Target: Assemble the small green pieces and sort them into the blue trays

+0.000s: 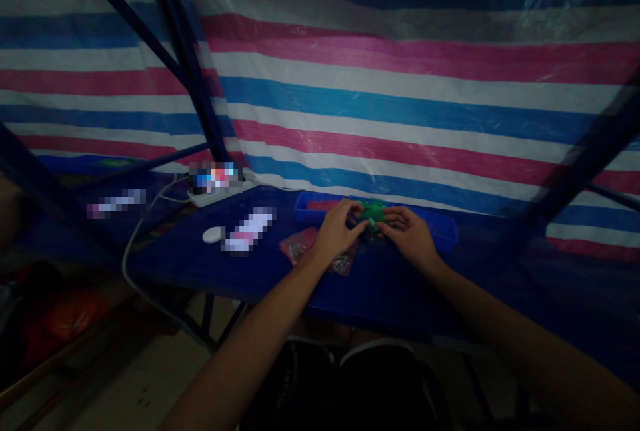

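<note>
A crinkled, shiny green thing [373, 211], which looks like thin plastic, is between my two hands over the blue table. My left hand [339, 229] pinches its left side with curled fingers. On the opposite side my right hand [411, 235] has thumb and fingers closed at its edge. The dim light hides its exact kind. Behind the hands lies a long blue tray [446, 229], with something red [321, 205] in its left part. Clear bags with red edges and small contents [296, 245] lie under and beside my left forearm.
On the left of the table [190, 261] are a white round object [213, 235], a blurred-out phone-like object [250, 229] and a white power strip [220, 195] with a cable. Blue metal posts and a striped sheet [400, 97] bound the back. Part of another person shows at far left.
</note>
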A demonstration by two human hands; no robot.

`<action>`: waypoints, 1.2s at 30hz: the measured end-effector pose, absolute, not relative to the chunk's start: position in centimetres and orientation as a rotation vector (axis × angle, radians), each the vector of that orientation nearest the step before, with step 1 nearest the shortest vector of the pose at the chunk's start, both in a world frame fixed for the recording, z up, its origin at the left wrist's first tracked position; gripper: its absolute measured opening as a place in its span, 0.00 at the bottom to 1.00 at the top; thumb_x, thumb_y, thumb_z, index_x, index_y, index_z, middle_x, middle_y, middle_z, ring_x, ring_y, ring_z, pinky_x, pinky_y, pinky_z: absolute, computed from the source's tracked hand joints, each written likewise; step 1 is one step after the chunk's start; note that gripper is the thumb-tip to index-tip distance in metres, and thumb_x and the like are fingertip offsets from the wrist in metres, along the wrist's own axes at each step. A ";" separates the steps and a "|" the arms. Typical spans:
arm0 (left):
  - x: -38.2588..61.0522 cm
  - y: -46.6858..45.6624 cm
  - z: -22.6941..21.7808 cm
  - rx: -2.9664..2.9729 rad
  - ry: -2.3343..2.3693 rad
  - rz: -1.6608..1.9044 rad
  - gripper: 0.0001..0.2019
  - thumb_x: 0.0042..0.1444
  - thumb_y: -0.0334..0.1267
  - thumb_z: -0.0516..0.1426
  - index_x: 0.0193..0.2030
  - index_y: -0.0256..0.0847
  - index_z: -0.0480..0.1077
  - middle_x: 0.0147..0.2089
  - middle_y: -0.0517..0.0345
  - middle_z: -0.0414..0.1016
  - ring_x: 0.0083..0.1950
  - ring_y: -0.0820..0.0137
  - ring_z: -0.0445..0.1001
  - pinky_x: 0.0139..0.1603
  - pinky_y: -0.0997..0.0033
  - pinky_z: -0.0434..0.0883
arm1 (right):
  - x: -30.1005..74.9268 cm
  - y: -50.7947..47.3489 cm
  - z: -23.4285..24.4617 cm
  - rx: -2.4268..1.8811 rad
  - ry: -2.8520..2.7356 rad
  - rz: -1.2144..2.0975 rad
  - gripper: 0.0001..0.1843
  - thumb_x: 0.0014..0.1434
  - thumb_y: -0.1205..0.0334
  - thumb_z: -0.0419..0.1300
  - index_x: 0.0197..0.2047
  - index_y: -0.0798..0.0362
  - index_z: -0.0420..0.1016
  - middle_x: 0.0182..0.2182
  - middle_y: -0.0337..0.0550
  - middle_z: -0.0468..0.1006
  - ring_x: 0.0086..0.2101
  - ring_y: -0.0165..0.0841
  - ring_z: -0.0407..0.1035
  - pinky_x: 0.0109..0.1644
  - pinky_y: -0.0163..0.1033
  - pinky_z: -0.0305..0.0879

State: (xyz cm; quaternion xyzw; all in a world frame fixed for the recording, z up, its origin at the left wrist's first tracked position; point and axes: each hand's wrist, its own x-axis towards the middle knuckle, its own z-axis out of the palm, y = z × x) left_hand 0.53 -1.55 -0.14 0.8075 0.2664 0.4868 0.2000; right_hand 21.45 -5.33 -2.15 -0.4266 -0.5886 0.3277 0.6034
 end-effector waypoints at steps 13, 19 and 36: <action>0.8 -1.6 -0.4 2.512 0.742 1.229 0.12 0.66 0.36 0.58 0.53 0.39 0.77 0.50 0.49 0.80 0.50 0.63 0.78 0.54 0.61 0.74 | 20.7 -5.6 -1.7 -0.945 -1.334 0.860 0.21 0.58 0.45 0.69 0.47 0.49 0.76 0.40 0.46 0.82 0.40 0.38 0.79 0.45 0.45 0.80; 0.6 -2.1 0.3 2.358 0.789 1.268 0.13 0.67 0.41 0.58 0.55 0.42 0.76 0.50 0.51 0.81 0.49 0.63 0.80 0.54 0.61 0.75 | 20.9 -5.8 -1.4 -1.010 -1.399 0.660 0.28 0.55 0.48 0.72 0.55 0.48 0.74 0.49 0.48 0.81 0.48 0.40 0.77 0.49 0.44 0.78; 0.8 -2.5 0.1 2.496 0.707 1.227 0.18 0.62 0.43 0.63 0.58 0.41 0.72 0.54 0.48 0.76 0.52 0.63 0.77 0.55 0.61 0.75 | 21.3 -5.6 -1.8 -1.024 -1.332 0.820 0.22 0.52 0.45 0.73 0.43 0.50 0.79 0.41 0.45 0.85 0.38 0.39 0.80 0.43 0.43 0.78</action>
